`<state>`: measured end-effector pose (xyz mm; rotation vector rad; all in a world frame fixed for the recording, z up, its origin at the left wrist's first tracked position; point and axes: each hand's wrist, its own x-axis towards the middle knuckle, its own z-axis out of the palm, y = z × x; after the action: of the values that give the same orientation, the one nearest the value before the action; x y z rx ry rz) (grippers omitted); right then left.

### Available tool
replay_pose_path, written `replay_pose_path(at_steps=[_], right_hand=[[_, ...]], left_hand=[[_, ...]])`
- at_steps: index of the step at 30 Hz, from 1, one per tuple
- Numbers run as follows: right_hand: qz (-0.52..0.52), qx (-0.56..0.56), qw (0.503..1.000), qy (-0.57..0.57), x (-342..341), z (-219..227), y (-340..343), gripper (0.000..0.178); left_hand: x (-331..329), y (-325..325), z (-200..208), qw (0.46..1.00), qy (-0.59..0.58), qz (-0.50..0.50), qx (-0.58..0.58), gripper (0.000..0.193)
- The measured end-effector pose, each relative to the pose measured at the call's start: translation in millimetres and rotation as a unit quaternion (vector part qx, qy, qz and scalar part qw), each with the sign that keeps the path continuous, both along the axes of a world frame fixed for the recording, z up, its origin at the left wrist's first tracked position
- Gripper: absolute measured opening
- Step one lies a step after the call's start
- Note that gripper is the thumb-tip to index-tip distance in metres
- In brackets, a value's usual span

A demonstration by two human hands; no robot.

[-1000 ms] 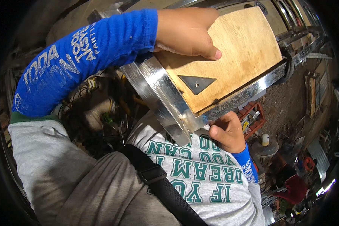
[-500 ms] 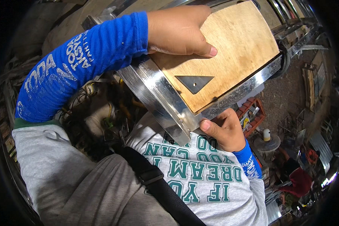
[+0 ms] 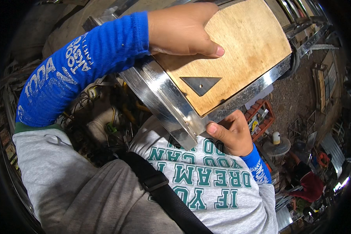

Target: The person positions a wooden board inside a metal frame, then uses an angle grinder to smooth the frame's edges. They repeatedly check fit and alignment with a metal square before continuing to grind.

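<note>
In front of my chest is a shiny metal frame (image 3: 160,95), tilted, with a pale wooden board (image 3: 245,43) set within it. A small dark triangular plate (image 3: 201,84) with a hole lies on the board near its lower corner. My left hand (image 3: 183,31) grips the board from the far left. Its thumb presses on the wood, and its other fingers are hidden beyond the far edge. At the near corner my right hand (image 3: 234,134) is closed on the metal frame, thumb against the corner and fingers curled, partly out of sight beneath it.
To the right stand a red-orange crate (image 3: 266,121) with small items and a fan (image 3: 277,147). Another person (image 3: 310,183) in dark red is at the lower right. Metal bars (image 3: 304,23) lie at the upper right. Tools and cables (image 3: 105,117) clutter the area below my left arm.
My left hand and forearm have shifted very slightly up and left along with the board. Both hands keep their hold. The person at the lower right has moved a little.
</note>
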<state>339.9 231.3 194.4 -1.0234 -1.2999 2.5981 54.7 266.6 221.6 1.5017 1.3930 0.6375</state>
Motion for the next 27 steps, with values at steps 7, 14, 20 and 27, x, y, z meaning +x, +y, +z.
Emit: replay_pose_path(at_steps=[7,14,20,27], right_hand=[[-0.054,-0.064,0.996,0.017,-5,5,-4,0.043],[-0.052,-0.083,0.995,0.021,-3,3,-2,0.046],[-0.074,-0.079,0.994,0.014,-4,3,-4,0.044],[-0.104,-0.029,0.994,0.009,10,-8,-6,0.032]], left_hand=[[-2,-3,-1,0.999,0.004,-0.022,0.032,0.056],[8,-11,-19,0.996,0.052,0.019,0.066,0.06],[12,-10,-11,0.997,0.079,0.002,-0.002,0.058],[13,-11,-10,0.995,0.099,-0.008,0.015,0.058]])
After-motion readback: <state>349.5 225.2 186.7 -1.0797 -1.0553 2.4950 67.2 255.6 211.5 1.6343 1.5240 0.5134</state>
